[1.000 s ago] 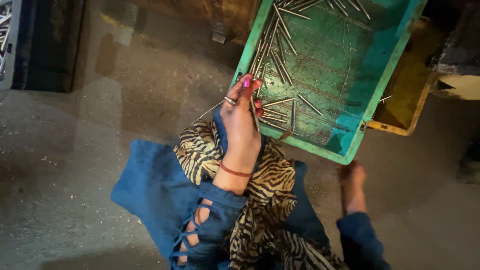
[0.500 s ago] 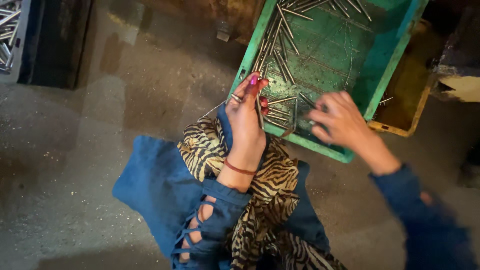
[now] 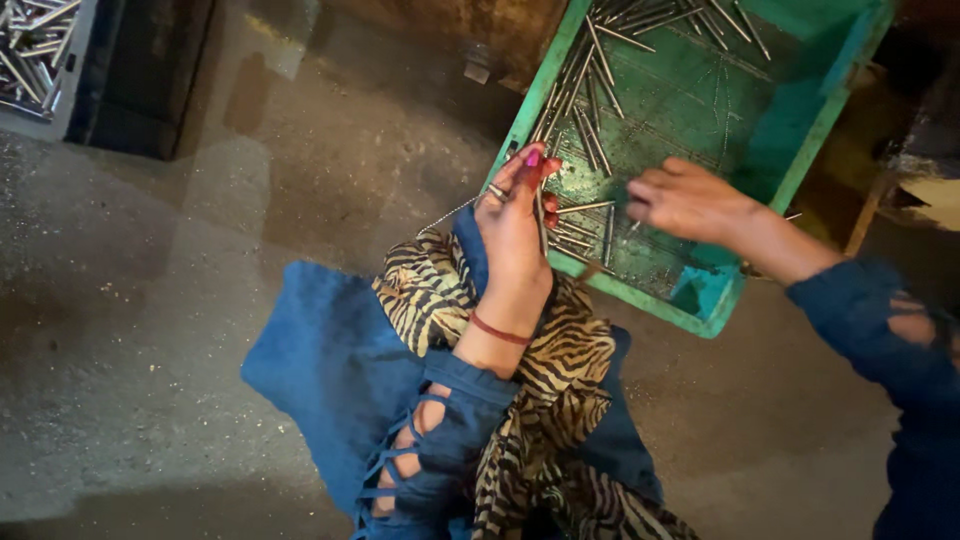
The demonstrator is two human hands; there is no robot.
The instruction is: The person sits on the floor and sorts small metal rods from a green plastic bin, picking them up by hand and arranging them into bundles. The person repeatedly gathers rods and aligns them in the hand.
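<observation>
1. Hands first: the left hand [image 3: 515, 215] is held up at the near left edge of the green tray [image 3: 815, 120], with the wrist bent and the palm turned away from the camera.
2. Its fingers are closed around a thin rod [image 3: 540, 205] that stands nearly straight up between them. A ring sits on one finger, and a red band goes around the wrist.
3. The left arm comes up from the bottom in a blue sleeve [image 3: 440, 440] with cut-out holes.
4. The right hand [image 3: 685, 200] reaches in from the right side and rests low inside the tray, palm down. Its fingers are curled over the rods [image 3: 590, 110] on the tray floor. I cannot tell if it is holding one.
5. More rods lie loose in the tray, most of them along the left wall and the far end.
6. The tray is tilted, with its near corner over the lap. A striped scarf [image 3: 560, 400] and blue cloth lie under the left arm.
7. The tray walls close in the right hand on the near side and the right side.
8. To the left is bare grey floor [image 3: 150, 350]. A dark box [image 3: 145, 70] stands at the far left, with a bin of rods [image 3: 35, 50] beside it.
</observation>
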